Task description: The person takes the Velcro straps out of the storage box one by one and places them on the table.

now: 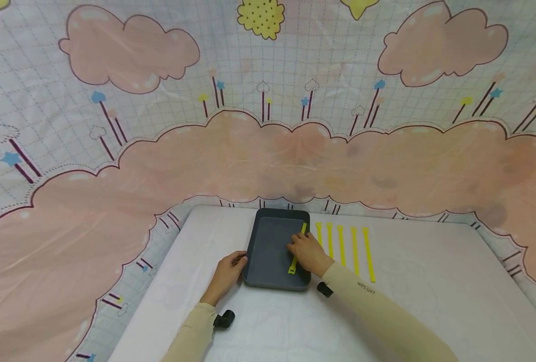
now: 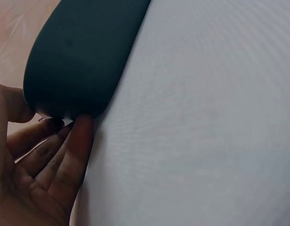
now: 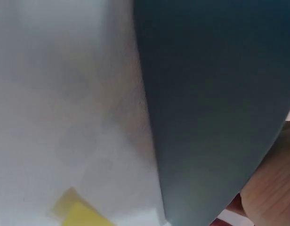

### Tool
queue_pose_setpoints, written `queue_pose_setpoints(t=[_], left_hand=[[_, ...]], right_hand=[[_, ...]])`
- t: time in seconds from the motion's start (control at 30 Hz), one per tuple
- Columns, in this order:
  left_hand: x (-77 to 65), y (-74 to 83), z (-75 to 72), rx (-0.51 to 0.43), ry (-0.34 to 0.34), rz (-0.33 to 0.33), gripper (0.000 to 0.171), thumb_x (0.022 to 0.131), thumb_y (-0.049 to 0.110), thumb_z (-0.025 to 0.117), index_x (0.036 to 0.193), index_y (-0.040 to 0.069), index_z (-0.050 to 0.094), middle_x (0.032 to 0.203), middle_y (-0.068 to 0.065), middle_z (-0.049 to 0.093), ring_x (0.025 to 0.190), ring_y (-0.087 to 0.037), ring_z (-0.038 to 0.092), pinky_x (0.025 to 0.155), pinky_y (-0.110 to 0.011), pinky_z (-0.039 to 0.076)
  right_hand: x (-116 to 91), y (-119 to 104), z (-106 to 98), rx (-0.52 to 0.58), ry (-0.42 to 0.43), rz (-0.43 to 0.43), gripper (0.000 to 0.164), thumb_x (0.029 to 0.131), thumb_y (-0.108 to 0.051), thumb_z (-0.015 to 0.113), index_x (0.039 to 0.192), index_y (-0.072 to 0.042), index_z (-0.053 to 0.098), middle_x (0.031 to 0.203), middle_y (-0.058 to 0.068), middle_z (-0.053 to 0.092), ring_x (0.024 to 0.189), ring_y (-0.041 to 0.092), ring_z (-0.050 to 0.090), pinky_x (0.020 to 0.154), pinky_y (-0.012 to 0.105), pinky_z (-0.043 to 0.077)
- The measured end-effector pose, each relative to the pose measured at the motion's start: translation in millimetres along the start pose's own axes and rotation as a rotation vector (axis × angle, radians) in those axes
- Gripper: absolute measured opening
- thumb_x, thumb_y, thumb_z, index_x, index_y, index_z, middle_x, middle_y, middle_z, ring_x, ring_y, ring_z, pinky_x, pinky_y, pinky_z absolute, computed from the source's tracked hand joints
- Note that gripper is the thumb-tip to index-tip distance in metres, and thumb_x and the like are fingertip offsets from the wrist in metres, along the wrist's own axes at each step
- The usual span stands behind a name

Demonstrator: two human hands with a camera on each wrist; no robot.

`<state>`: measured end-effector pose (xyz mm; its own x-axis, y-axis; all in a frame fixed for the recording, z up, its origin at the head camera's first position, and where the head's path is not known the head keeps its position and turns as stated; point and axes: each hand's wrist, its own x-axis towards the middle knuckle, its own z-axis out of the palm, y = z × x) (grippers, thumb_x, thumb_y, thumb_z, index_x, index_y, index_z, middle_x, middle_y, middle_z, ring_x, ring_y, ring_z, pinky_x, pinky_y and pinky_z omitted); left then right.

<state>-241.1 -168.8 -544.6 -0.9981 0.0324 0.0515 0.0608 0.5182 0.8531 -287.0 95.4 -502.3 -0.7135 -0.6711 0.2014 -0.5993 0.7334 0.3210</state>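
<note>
A dark grey rectangular tray (image 1: 270,251) lies on the white table. My left hand (image 1: 228,274) holds its left side, the thumb at the rim and the fingers against the outer wall, as the left wrist view shows (image 2: 46,169). Reaching over the right wall, my right hand (image 1: 310,251) holds a yellow strap (image 1: 292,268) with a slotted head inside the tray. The strap's middle is hidden under the fingers. In the right wrist view, part of the right hand (image 3: 272,188) shows beyond the tray's outer wall (image 3: 206,117).
Right of the tray, several more yellow straps (image 1: 366,251) lie side by side in a row, some partly hidden by the right hand and forearm. White tabletop (image 1: 430,281) extends to the right. A patterned curtain (image 1: 268,161) hangs behind the table.
</note>
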Motion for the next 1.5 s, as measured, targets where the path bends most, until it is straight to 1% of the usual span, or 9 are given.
queue_pose_setpoints(t=[0.07, 0.27, 0.6, 0.77, 0.87, 1.0, 1.23, 1.37, 1.5], left_hand=[[-0.1, -0.7, 0.1, 0.001, 0.001, 0.004, 0.035, 0.100, 0.025, 0.057, 0.129, 0.007, 0.063, 0.125, -0.016, 0.068, 0.118, -0.032, 0.063, 0.097, -0.048, 0.051], [0.6, -2.4, 0.6, -0.001, 0.004, 0.008, 0.035, 0.100, 0.025, 0.057, 0.129, 0.006, 0.063, 0.125, -0.016, 0.068, 0.118, -0.032, 0.063, 0.097, -0.047, 0.051], [-1.0, 0.4, 1.1, -0.011, 0.006, 0.013, 0.034, 0.100, 0.023, 0.057, 0.128, 0.005, 0.064, 0.122, -0.016, 0.069, 0.115, -0.031, 0.065, 0.091, -0.044, 0.054], [-1.7, 0.1, 1.9, -0.013, 0.004, 0.010, 0.034, 0.100, 0.023, 0.057, 0.128, 0.006, 0.064, 0.122, -0.016, 0.069, 0.115, -0.030, 0.065, 0.090, -0.043, 0.054], [-2.2, 0.0, 2.1, -0.010, 0.002, 0.007, 0.034, 0.100, 0.024, 0.056, 0.128, 0.006, 0.064, 0.123, -0.016, 0.068, 0.116, -0.031, 0.065, 0.092, -0.044, 0.054], [-2.4, -0.3, 1.9, -0.004, 0.003, 0.014, 0.034, 0.100, 0.024, 0.056, 0.128, 0.006, 0.063, 0.124, -0.016, 0.068, 0.116, -0.031, 0.064, 0.093, -0.045, 0.053], [-2.0, -0.1, 1.8, 0.000, 0.007, 0.014, 0.033, 0.100, 0.023, 0.056, 0.128, 0.006, 0.064, 0.123, -0.016, 0.068, 0.115, -0.031, 0.065, 0.092, -0.045, 0.053], [-2.2, 0.7, 0.9, 0.003, 0.011, 0.009, 0.033, 0.100, 0.023, 0.057, 0.127, 0.006, 0.064, 0.122, -0.016, 0.069, 0.115, -0.030, 0.065, 0.091, -0.044, 0.054], [-1.9, 1.2, 0.2, -0.002, 0.013, 0.010, 0.034, 0.100, 0.024, 0.057, 0.127, 0.006, 0.064, 0.122, -0.016, 0.069, 0.113, -0.030, 0.066, 0.088, -0.041, 0.055]], right_hand=[[2.7, 1.0, 3.8, 0.028, -0.050, 0.010, 0.018, 0.090, -0.014, 0.069, 0.107, -0.020, 0.074, 0.106, 0.005, 0.067, 0.101, 0.024, 0.062, 0.081, 0.040, 0.049], [7.1, 2.2, 9.1, 0.059, -0.113, -0.026, 0.022, 0.091, -0.014, 0.068, 0.110, -0.023, 0.073, 0.107, 0.004, 0.068, 0.101, 0.022, 0.061, 0.081, 0.041, 0.050], [5.2, 3.5, 3.9, 0.073, -0.144, -0.090, 0.021, 0.094, -0.016, 0.065, 0.111, -0.026, 0.071, 0.105, 0.003, 0.066, 0.100, 0.021, 0.060, 0.078, 0.042, 0.051], [4.7, 4.4, 4.6, 0.062, -0.164, -0.109, 0.023, 0.095, -0.017, 0.064, 0.116, -0.027, 0.069, 0.113, 0.003, 0.066, 0.105, 0.022, 0.059, 0.086, 0.047, 0.051], [4.4, 4.6, 5.4, 0.061, -0.148, -0.124, 0.023, 0.095, -0.017, 0.064, 0.115, -0.026, 0.068, 0.114, 0.002, 0.067, 0.105, 0.022, 0.060, 0.087, 0.047, 0.050], [4.4, 4.7, 5.9, 0.074, -0.120, -0.141, 0.020, 0.094, -0.018, 0.064, 0.113, -0.023, 0.067, 0.109, 0.001, 0.069, 0.101, 0.021, 0.061, 0.084, 0.042, 0.047], [3.2, 5.8, 6.5, 0.085, -0.059, -0.162, 0.018, 0.093, -0.014, 0.065, 0.110, -0.021, 0.067, 0.107, 0.000, 0.070, 0.100, 0.020, 0.062, 0.083, 0.040, 0.047], [2.7, 6.5, 5.1, 0.112, -0.023, -0.158, 0.019, 0.092, -0.012, 0.066, 0.109, -0.022, 0.067, 0.107, -0.001, 0.069, 0.099, 0.019, 0.063, 0.081, 0.037, 0.045], [3.0, 6.4, 3.6, 0.147, 0.026, -0.142, 0.019, 0.090, -0.008, 0.068, 0.103, -0.022, 0.068, 0.102, -0.002, 0.068, 0.096, 0.017, 0.062, 0.078, 0.035, 0.045]])
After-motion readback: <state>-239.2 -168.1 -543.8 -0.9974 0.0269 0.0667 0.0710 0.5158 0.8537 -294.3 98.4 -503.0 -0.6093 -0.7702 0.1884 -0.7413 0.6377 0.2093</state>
